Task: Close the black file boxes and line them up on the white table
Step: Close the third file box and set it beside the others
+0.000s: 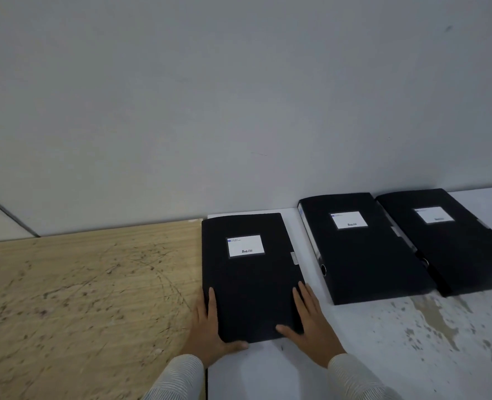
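**Third box squared up at the left end of the row**

We have three flat black plastic file boxes with white front labels lying lid-up on the white, paint-chipped table (pixel 354 356). All three look shut. Nothing of their contents shows, so we can't tell what, if anything, is inside.

Positions, clock-face from the hands:
- Near black file box (pixel 249 278) at 12 o'clock, sitting at the left edge of the white table, right where it meets the scuffed light-wood surface (pixel 80 298) at 9–10 o'clock.
- Middle black file box (pixel 363 255) at about 1 o'clock, spine with finger hole facing left, rotated a bit counter-clockwise.
- Far-right black file box (pixel 446 243) at about 2 o'clock, just beside the middle one, edges near touching or slightly overlapping; can't tell which.

Grip state:
- Left hand (pixel 210 327): fingers spread and flat along the near box's left edge, thumb wrapped around the bottom corner.
- Right hand (pixel 311 324): fingers spread along the right edge, thumb resting on the lid near the bottom. Neither hand is pinching; both are bracing the sides.

Our read: the step in hand is aligning this box with the other two. To do it well:
- Slide, don't lift; keep even pressure from both sides so the box doesn't twist.
- Match the neighbours' angle and bottom-edge line; the near box sits lower and straighter than they do.
- Close the gap to the middle box and keep the left edge from hanging off the white table onto the wood.
- Check the side clasp (pixel 294 258) is seated before letting go.
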